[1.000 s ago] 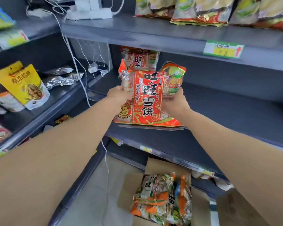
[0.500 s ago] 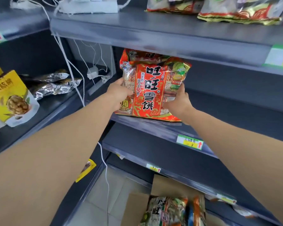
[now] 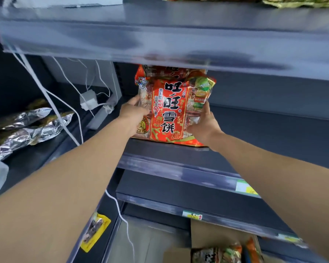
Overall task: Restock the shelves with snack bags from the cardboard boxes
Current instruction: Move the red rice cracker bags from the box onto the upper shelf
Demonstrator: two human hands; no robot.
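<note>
On the middle shelf [image 3: 273,130], the left hand [image 3: 135,114] and right hand [image 3: 203,124] hold the snack bag [image 3: 169,111] by its sides in a closed grip, seating it; a gentle release seems next.

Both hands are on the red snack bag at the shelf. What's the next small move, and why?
Probably slide the red snack bag back against the matching bag behind it, then let go. The left hand and right hand grip its sides, and its bottom edge sits near the front of the shelf.
</note>
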